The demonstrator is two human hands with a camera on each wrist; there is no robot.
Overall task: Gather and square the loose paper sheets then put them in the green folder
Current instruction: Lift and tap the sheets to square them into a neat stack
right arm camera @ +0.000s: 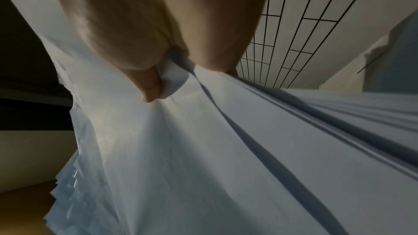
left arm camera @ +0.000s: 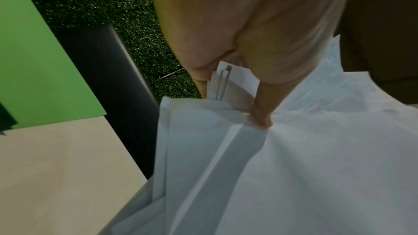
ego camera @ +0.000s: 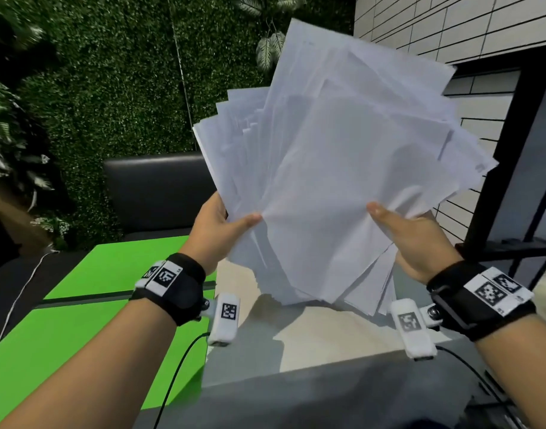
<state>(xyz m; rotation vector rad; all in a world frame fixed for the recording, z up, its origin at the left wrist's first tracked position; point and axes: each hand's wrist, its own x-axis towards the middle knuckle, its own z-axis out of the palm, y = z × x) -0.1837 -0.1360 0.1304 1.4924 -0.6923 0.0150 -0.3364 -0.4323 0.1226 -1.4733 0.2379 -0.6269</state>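
Note:
A fanned, uneven stack of white paper sheets [ego camera: 333, 168] stands upright above the table, its lower edges just over the surface. My left hand [ego camera: 222, 224] grips the stack's left side, thumb on the front sheet and fingers hidden behind. On the right side my right hand [ego camera: 401, 230] holds it the same way. The wrist views show each thumb pressing a crease into the sheets [left arm camera: 294, 167] [right arm camera: 203, 149]. The green folder [ego camera: 89, 311] lies open and flat on the table at the left, under my left forearm.
The beige table [ego camera: 312, 342] has a grey shadowed front part. A black padded chair back [ego camera: 160, 193] stands behind the table before a green hedge wall. At the right are a black metal frame [ego camera: 510, 156] and a tiled wall.

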